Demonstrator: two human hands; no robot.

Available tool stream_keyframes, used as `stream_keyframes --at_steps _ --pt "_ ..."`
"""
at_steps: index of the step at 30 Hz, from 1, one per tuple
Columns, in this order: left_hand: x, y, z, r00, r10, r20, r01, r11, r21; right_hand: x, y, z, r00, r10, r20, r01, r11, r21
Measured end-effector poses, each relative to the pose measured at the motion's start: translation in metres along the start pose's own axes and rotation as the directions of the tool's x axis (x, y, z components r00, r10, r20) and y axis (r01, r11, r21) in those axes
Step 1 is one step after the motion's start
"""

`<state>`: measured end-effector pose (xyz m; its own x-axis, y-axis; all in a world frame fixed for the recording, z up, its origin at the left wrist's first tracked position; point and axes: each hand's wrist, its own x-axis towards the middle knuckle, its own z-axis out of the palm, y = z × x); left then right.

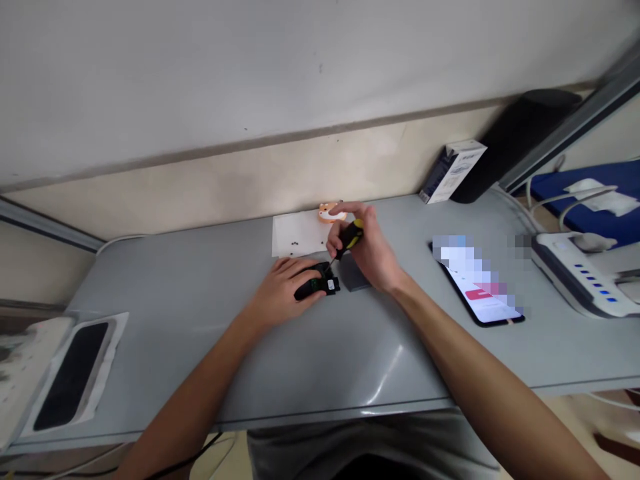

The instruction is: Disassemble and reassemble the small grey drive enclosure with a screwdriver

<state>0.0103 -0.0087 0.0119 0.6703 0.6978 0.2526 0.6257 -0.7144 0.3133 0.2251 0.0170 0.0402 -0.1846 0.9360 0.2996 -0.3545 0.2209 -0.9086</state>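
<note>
In the head view, my left hand (pixel 283 293) is closed round a small black device (pixel 306 288) lying on the grey desk. The device has a white label and a hint of green on it; its exact kind is unclear. My right hand (pixel 376 257) grips a yellow-and-black screwdriver (pixel 351 235), tilted, with its shaft pointing down at the device's upper side. Whether the tip sits in a screw is too small to tell. Partly under my right hand lies a flat dark grey piece (pixel 353 277). Behind the hands, white paper (pixel 284 230) carries several tiny dark bits, which look like screws.
An orange-and-white object (pixel 330 212) rests on the paper's back edge. To the right are a lit phone (pixel 480 287), a power strip (pixel 583 273), a carton (pixel 453 171) and a black cylinder (pixel 520 143). A dark flat device (pixel 73 377) lies at the far left.
</note>
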Motion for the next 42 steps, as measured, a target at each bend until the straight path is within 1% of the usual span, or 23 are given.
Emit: stream_keyframes --at_steps 2,5,8,12,16,19,21,24,26,29,31,33,35,37,39,40,42 --pt "-0.001 0.000 0.001 1.000 0.002 -0.008 -0.002 1.000 0.005 -0.001 -0.004 0.003 0.998 0.039 0.040 -0.041 0.998 0.047" --pt "-0.002 0.000 0.003 1.000 0.002 -0.016 -0.002 1.000 0.009 -0.003 -0.008 0.006 0.995 0.079 0.058 -0.083 0.993 0.078" --pt "-0.002 -0.001 0.004 0.999 -0.009 -0.033 0.009 1.000 0.000 -0.006 -0.005 0.005 0.996 0.069 0.051 -0.073 0.995 0.064" --pt "-0.002 -0.002 0.004 0.999 -0.006 -0.032 0.005 0.999 -0.038 -0.004 -0.001 0.006 0.999 0.041 -0.001 -0.041 0.997 0.058" --pt "-0.002 -0.002 0.004 0.999 -0.015 -0.036 0.013 0.999 -0.043 -0.002 -0.003 0.006 0.994 0.103 0.023 -0.105 0.988 0.116" --pt "-0.002 -0.002 0.004 0.999 -0.014 -0.030 0.013 0.999 -0.043 -0.003 -0.002 0.004 0.994 0.109 0.025 -0.111 0.988 0.102" --pt "-0.002 -0.002 0.004 1.000 -0.007 -0.017 0.007 0.999 -0.038 -0.005 0.000 0.004 0.995 0.103 -0.005 -0.102 0.990 0.095" --pt "-0.002 -0.002 0.002 1.000 0.005 -0.012 -0.005 1.000 -0.027 -0.005 0.004 0.006 0.996 0.062 -0.064 -0.061 0.998 0.016" --pt "-0.002 -0.002 0.001 1.000 0.016 -0.021 -0.016 1.000 -0.016 -0.003 0.005 0.007 0.997 0.035 -0.065 -0.037 0.999 -0.018" --pt "-0.002 -0.002 0.001 1.000 0.018 -0.022 -0.018 1.000 -0.006 -0.001 0.007 0.007 0.998 0.043 -0.056 -0.044 0.999 -0.024" --pt "-0.002 -0.001 0.001 1.000 0.009 -0.015 -0.009 1.000 -0.011 0.000 0.009 0.004 0.996 0.003 -0.093 -0.015 0.991 -0.130" --pt "-0.001 -0.001 0.001 1.000 -0.002 -0.017 0.002 1.000 -0.019 -0.002 0.010 -0.001 0.985 -0.090 -0.148 0.042 0.952 -0.302" --pt "-0.002 0.000 0.001 1.000 -0.006 -0.015 0.006 1.000 -0.019 -0.003 0.009 -0.006 0.971 -0.157 -0.179 0.053 0.876 -0.479" --pt "-0.002 0.000 0.000 1.000 -0.005 -0.009 0.005 1.000 -0.007 -0.005 0.005 -0.009 0.973 -0.147 -0.177 0.006 0.785 -0.620" --pt "-0.002 0.000 0.000 1.000 -0.003 -0.006 0.003 1.000 0.003 -0.005 0.001 -0.012 0.978 -0.111 -0.176 -0.043 0.721 -0.692" --pt "-0.002 0.000 -0.001 1.000 -0.002 -0.008 0.002 1.000 0.006 -0.005 -0.001 -0.013 0.976 -0.112 -0.185 -0.052 0.708 -0.704" --pt "-0.002 0.000 -0.001 1.000 0.003 -0.009 -0.003 1.000 0.005 -0.003 -0.004 -0.015 0.958 -0.168 -0.231 -0.047 0.706 -0.707"
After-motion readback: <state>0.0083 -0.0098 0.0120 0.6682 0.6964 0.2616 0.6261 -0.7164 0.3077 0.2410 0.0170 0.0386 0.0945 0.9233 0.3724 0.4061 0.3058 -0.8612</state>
